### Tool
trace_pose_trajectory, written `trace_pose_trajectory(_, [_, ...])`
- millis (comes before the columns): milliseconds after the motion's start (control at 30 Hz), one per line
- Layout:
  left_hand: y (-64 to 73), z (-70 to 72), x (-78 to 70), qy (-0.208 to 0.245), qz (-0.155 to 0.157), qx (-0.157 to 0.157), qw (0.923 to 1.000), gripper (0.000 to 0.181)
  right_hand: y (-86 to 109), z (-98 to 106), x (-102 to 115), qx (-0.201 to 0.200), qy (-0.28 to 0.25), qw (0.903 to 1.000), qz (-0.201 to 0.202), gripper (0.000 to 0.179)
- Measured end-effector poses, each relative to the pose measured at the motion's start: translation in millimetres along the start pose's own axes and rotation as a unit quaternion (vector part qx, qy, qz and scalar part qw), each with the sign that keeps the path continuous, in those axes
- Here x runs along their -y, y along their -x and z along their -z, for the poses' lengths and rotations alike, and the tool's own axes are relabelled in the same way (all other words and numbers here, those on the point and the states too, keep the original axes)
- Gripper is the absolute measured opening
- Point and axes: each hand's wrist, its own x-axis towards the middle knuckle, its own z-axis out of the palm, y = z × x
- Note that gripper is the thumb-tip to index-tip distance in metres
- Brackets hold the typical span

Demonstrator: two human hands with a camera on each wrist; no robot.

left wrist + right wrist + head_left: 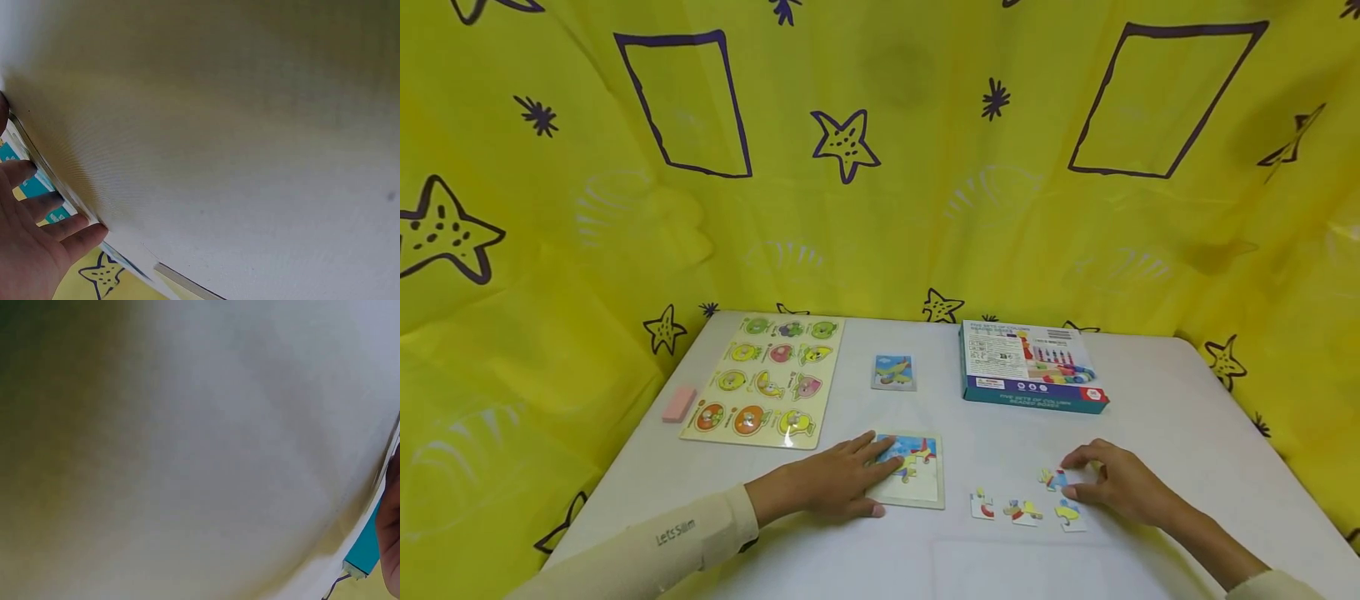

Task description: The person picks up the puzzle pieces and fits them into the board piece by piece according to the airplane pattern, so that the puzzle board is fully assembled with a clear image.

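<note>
One white-covered tabletop (1000, 575), bearing all items below. One left hand (838, 479), fingers spread, resting across the left part of a pale, squarish, wooden-looking puzzle tray (925, 490) partly filled with a blue, yellow and red aeroplane picture. One right hand (1123, 485), thumb and forefinger pinching the right side of a blue, yellow and red jigsaw piece (1057, 481), right of the tray and apart from it; whether lifted, cannot be told. Three loose picture-printed pieces (1024, 512), near it. Handling, as judged: steady the tray, grip by the edges, match colours, press flat once tabs align. Pinched piece: long axis roughly left to right, yellow end pointing left, trayward.
</note>
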Motion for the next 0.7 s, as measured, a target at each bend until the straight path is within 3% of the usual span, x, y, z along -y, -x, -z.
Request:
trace_pose_trajectory(267, [1.6, 1.2, 0.1, 0.004, 0.001, 0.001, 1.0000, 0.070, -1.7, -0.9, 0.5, 0.016, -0.019, 0.9996, 0.013, 0.025])
trace_pose_trajectory(433, [2.6, 2.2, -0.9, 0.012, 0.002, 0.003, 0.9999, 0.070, -4.3, 0.6, 1.3, 0.039, -0.065, 0.9971, 0.005, 0.028])
trace_pose_trajectory(700, [2.2, 2.8, -1.2, 0.003, 0.004, 0.004, 1.0000, 0.071, -8.6, -0.2, 0.3, 0.068, -0.122, 0.9897, 0.032, 0.021])
